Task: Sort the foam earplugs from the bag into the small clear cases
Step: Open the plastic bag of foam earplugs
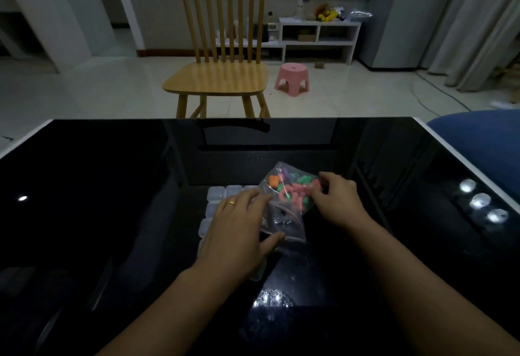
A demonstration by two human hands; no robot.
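Both hands held a clear bag point(284, 200) of foam earplugs point(292, 191) over the small clear cases point(218, 193) on the tabletop point(112, 186).
The left hand point(239, 231) gripped its near end and the right hand point(336, 200) pinched its far edge; a tilt could spill earplugs past the cases.

I look across a glossy black table point(112, 186) that mirrors ceiling lights. Just beyond its far edge stands a wooden chair point(216, 74) on a pale tiled floor point(70, 88). Right of the chair sits a pink stool point(292, 78); behind it, a white shelf unit point(318, 37) against the wall. Curtains point(472, 23) hang farther right.
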